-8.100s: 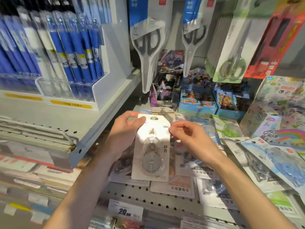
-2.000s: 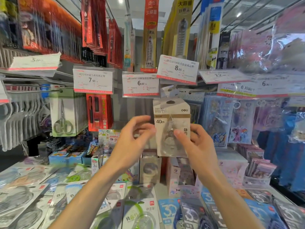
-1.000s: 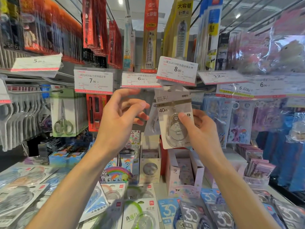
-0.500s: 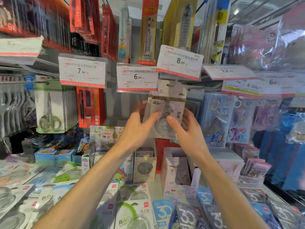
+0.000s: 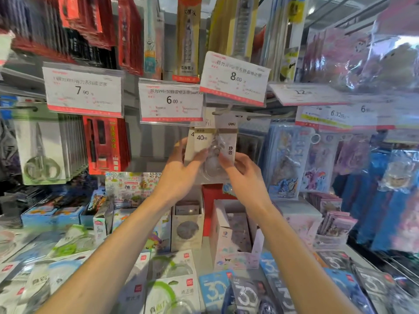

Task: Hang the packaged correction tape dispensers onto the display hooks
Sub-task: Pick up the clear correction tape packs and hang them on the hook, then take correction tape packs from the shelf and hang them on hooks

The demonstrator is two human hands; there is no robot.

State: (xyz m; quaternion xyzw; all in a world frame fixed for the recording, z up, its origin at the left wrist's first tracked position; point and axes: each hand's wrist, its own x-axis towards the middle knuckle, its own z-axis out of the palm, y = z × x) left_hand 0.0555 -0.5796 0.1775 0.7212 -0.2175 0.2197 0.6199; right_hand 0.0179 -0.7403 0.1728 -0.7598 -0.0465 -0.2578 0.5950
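Packaged correction tape dispenser, marked 40m, up on the display hook under the 8.00 price tag, in front of a second pack behind it. Held from both sides: left hand with thumb pressed on the blister and fingers curled behind the left edge; right hand pinching the right edge between thumb and bent fingers. Left of it, 6.00 price tag. Below, on the far shelf, open beige box with small packs standing inside, and open white box with patterned packs. Nearer, flat tape packs lying loose.
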